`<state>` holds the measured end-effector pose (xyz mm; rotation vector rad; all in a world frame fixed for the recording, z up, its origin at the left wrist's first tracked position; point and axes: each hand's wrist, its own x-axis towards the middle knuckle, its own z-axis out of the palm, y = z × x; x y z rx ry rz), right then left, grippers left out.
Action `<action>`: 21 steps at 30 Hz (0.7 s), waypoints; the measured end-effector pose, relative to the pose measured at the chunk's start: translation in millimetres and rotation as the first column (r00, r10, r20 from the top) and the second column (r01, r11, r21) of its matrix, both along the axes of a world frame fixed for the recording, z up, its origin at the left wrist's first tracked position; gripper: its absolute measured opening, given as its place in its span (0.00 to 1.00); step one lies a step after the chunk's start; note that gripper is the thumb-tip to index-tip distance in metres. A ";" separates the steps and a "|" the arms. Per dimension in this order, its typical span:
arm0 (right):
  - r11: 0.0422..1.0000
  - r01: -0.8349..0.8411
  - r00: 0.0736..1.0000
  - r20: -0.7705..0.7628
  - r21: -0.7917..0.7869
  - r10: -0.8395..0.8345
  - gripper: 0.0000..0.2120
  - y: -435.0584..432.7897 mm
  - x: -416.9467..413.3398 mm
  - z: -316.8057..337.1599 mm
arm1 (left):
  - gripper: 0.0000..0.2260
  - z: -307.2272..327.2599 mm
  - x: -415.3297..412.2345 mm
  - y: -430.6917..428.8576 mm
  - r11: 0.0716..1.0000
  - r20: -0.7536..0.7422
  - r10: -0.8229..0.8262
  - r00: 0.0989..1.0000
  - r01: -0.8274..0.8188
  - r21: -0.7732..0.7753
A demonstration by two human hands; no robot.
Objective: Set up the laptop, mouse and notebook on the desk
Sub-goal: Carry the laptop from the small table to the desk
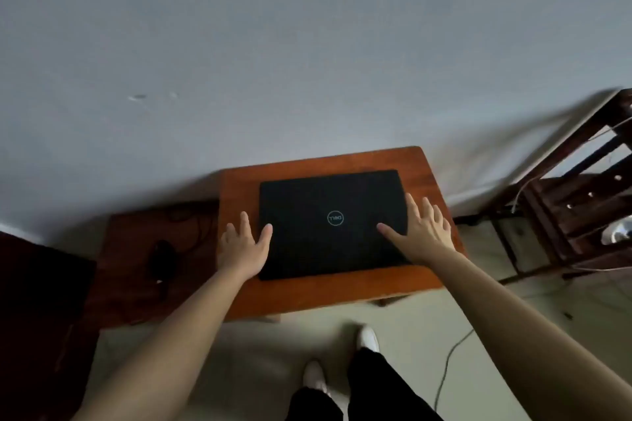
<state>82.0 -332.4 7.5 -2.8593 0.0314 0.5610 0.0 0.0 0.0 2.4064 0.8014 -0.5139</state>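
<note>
On top of a small orange-brown wooden desk [342, 294], set against a pale grey wall [273, 44], a closed laptop [328, 232] lies flat between the person's two hands, taking up most of the surface. The left hand [242, 246] sits at the laptop's left edge with its fingers spread and fairly straight; its thumb reaches onto the lid while the other fingers lie over the bare wood just beside it. The right hand [422, 232] covers the laptop's right edge in the same way, fingers fanned out and thumb stretched inward across the lid. Neither hand curls round anything. The laptop is matt black, with its lid down and a round silver logo at the centre of the lid, reading upside down from the person's side. Left of the desk stands a lower, darker table [136, 290] bearing a small black object [161, 258] and tangled cable; whether it is the mouse cannot be told. A dark wooden rack [581, 202] stands to the right.
</note>
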 end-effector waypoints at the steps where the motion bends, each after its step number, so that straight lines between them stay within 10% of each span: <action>1: 1.000 0.022 0.999 -0.034 0.007 -0.021 0.50 1.4 6.4 -9.4 | 0.36 -10.9 5.0 -0.1 0.999 -0.038 0.028 0.999 -0.029 -0.022; 21: 0.831 0.543 0.820 -0.292 0.123 -0.493 0.61 14.2 84.8 -92.6 | 0.62 -76.9 86.3 -56.8 0.881 -0.199 0.464 0.863 -0.473 0.006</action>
